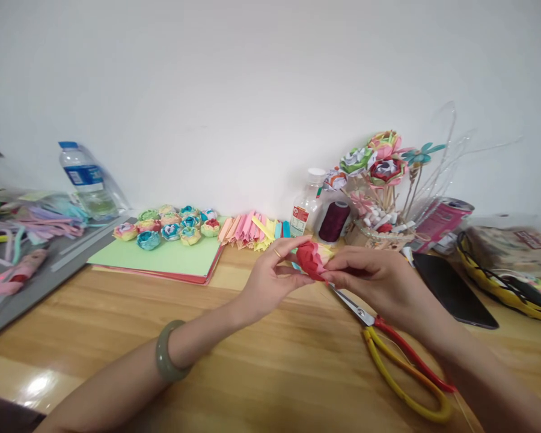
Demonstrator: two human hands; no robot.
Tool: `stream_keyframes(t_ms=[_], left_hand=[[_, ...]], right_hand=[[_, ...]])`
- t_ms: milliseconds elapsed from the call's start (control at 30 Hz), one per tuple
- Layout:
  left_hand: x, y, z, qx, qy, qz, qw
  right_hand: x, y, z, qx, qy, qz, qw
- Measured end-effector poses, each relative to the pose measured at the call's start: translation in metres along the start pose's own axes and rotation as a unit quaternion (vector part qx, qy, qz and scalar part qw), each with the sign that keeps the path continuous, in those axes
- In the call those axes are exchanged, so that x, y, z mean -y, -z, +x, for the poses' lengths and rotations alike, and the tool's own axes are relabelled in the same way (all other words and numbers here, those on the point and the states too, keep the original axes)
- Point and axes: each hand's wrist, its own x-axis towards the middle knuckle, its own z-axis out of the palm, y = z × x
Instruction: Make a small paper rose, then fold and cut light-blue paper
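Observation:
A red paper flower [312,260] with pale yellow and pink parts is held up over the table between both hands. My left hand [270,278] pinches its left side between thumb and fingers. From the right, my right hand [375,276] grips its yellow and pink edge with thumb and fingertips. Beneath the right hand lie scissors [365,317] with one red and one yellow handle, their blade tips partly hidden by the flower and hands. Several finished paper flowers [148,239] rest on green paper [162,258] at the left.
Folded paper strips [252,230] lie behind the hands. Further right stand a clear bottle [303,210], a dark thread spool [334,221], a basket of flowers [379,239], a pink can [442,219] and a black phone [453,291]. A water bottle [88,180] stands at the left.

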Motion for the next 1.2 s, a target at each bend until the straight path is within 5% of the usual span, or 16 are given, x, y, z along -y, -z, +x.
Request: stream_keyframes(t_ms=[333, 667, 867, 1200], left_hand=[[0.009, 0.005, 0.001, 0.066, -0.037, -0.006, 0.997], [0.010, 0.002, 0.000, 0.038, -0.008, 0.000, 0.999], [0.014, 0.004, 0.002, 0.016, 0.004, 0.004, 1.000], [0.015, 0.004, 0.001, 0.041, -0.001, 0.008, 0.999]], right_hand=[[-0.001, 0.001, -0.001, 0.000, -0.020, -0.032, 0.999], [-0.009, -0.004, 0.002, 0.002, -0.045, -0.017, 0.999], [-0.008, 0.003, 0.003, 0.073, -0.026, -0.003, 0.997], [-0.009, 0.000, 0.002, 0.041, -0.045, -0.013, 0.998]])
